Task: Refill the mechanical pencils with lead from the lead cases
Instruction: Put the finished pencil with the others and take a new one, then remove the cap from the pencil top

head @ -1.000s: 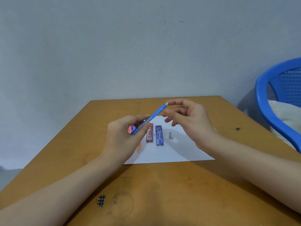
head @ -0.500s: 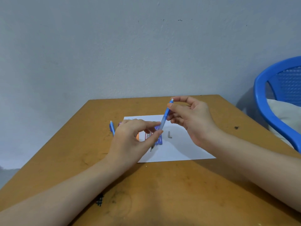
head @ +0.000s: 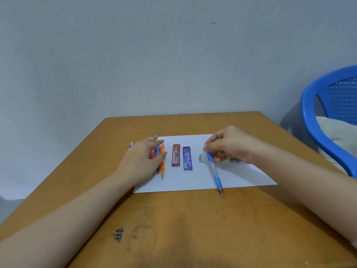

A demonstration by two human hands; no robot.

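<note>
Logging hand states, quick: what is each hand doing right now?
Left hand: open, resting on the pencils.
Right hand: pinching the blue pencil.

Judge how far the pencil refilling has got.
Done: perhaps the blue pencil, pinched by the right hand, tip past the paper, apart from the rest. In hand: left hand rests on the other pencils. Left: those pencils; red case and blue case lie untouched.

A wooden table (head: 193, 229) stands against a pale grey wall (head: 135, 55), a blue plastic chair (head: 308, 122) beside it.
</note>
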